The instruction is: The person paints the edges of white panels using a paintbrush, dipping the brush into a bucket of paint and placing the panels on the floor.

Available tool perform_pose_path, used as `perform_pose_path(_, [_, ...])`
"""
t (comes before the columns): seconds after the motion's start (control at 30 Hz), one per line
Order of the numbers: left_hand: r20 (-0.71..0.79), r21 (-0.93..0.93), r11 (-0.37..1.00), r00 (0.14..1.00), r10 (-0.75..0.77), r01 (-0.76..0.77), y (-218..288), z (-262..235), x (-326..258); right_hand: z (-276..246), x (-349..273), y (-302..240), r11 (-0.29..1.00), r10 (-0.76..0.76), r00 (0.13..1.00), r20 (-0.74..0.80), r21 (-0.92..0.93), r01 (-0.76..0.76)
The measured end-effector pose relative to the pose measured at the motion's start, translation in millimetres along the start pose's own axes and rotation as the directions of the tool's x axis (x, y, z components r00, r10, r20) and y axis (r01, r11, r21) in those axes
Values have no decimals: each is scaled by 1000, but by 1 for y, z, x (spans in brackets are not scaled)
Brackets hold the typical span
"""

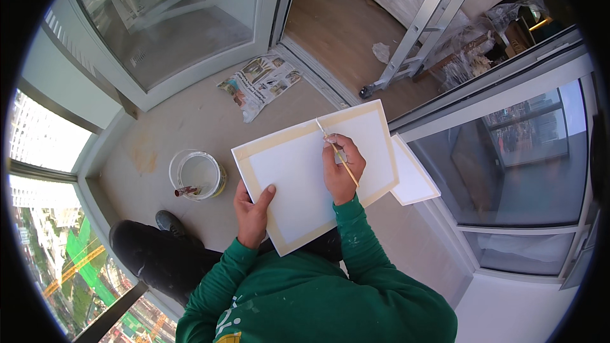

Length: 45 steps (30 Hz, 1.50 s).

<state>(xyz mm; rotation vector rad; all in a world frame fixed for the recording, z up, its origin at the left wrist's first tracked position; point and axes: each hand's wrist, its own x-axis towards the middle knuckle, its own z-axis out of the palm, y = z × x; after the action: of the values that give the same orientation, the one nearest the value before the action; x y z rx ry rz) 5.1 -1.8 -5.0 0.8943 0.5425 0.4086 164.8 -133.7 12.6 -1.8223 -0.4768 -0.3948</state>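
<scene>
A white rectangular panel with a cream border along its edges lies tilted over my lap. My left hand grips its left edge, thumb on the face and the other fingers hidden behind. In my right hand is a thin paintbrush with a yellowish wooden handle, pinched between the fingers. Its whitish tip rests at or just above the cream border on the panel's far side. White smears mark the fingers of that hand. Left of the panel, a clear plastic tub stands on the floor with a brush leaning in it.
A second white panel leans behind the first, by the glass door. Crumpled newspaper lies on the floor near the door track. Beyond the doorway stands an aluminium ladder beside plastic-wrapped things. Windows at the left overlook a construction site.
</scene>
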Motion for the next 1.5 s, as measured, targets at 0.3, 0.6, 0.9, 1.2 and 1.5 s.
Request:
perform_pose_path(0.3, [9, 21, 999, 1000, 28, -28, -4, -3, 2, 13, -12, -19, 995, -100, 993, 67, 33, 98])
perform_pose_path(0.6, [-10, 0, 1000, 1000, 27, -27, -2, 0, 0, -13, 25, 32, 992, 94, 985, -142, 92, -81])
perform_pose_path(0.9, [-19, 13, 1000, 1000, 8, -8, -4, 1, 5, -17, 39, 43, 987, 152, 967, -206, 80, -139])
perform_pose_path(1.2, [-26, 80, 997, 1000, 12, -10, -5, 5, 6, -17, 31, 37, 954, 213, 961, -176, 248, -166])
perform_pose_path(1.5, [-7, 111, 994, 1000, 19, -18, -7, 8, 9, -15, 33, 34, 950, 178, 971, -160, 287, -127])
